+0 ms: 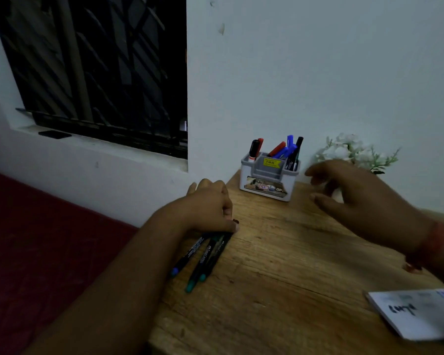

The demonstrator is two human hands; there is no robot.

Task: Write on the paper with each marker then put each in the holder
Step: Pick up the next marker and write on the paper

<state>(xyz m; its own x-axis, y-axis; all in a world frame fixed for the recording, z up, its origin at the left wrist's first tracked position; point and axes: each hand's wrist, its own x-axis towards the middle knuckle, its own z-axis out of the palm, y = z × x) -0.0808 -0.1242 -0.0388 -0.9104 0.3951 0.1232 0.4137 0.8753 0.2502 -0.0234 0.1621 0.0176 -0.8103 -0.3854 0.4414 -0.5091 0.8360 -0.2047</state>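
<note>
Three black markers (205, 257) lie side by side on the wooden table (280, 265), one with a blue end and two with green ends. My left hand (210, 206) rests on their far ends with its fingers curled down over them. A white and grey holder (268, 176) stands at the table's far edge, with several red, blue and black markers upright in it. My right hand (356, 196) hovers open just right of the holder, holding nothing. A white paper pad (420, 313) with dark writing lies at the near right.
White artificial flowers (354, 152) stand against the wall behind my right hand. The table's left edge runs close to the lying markers, with a dark red surface (36, 252) below it. A barred window (95, 67) is at the upper left.
</note>
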